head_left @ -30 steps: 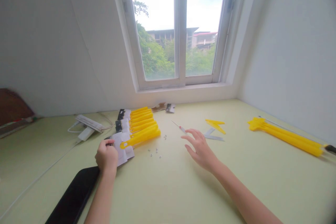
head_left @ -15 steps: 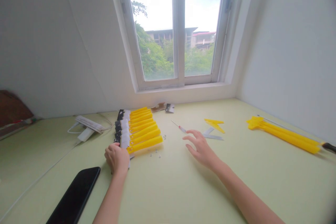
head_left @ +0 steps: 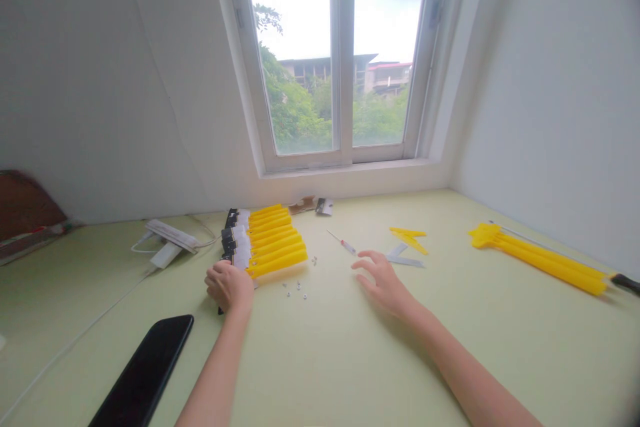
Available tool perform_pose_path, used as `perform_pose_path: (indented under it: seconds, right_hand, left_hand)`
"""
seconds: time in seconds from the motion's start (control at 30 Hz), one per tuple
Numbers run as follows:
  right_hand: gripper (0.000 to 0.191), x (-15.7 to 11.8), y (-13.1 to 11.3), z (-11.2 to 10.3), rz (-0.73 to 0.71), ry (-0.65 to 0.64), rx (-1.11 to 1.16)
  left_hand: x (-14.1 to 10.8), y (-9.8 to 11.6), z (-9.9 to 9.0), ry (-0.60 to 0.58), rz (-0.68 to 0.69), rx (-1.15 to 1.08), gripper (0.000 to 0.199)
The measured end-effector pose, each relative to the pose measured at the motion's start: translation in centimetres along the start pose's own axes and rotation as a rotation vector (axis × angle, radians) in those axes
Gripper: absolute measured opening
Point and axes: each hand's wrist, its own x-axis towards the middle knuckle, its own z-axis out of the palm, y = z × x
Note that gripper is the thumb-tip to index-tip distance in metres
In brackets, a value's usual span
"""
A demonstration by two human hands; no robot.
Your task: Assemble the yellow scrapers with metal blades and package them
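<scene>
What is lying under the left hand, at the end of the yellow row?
The left hand covers the near end of the row of yellow strips and white paper. A small black tip shows below it. What lies under the palm cannot be seen.

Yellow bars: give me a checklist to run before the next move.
Yellow bars lying side by side in a row: ok.
Left hand gripping the row's near end: cannot tell, it covers the contact.
Right hand open and empty: ok.
Red-marked tool near the right hand, untouched: ok.
Nuts gathered in one spot: not ok, scattered in front of the row.
Phone apart from the left hand: ok.
</scene>
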Motion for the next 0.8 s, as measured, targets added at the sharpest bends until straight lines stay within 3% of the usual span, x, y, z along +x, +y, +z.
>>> perform_pose_path:
  seconds: [0.57, 0.8]
  right_hand:
    - [0.019, -0.1, 0.2, 0.1, -0.005, 0.014, 0.032]
    - [0.018, -0.2, 0.4, 0.2, -0.015, 0.010, 0.064]
  left_hand:
    - [3.0, 0.6, 2.7, 0.022, -0.025, -0.020, 0.025]
    - [3.2, 0.6, 2.7, 0.015, -0.027, -0.031, 0.025]
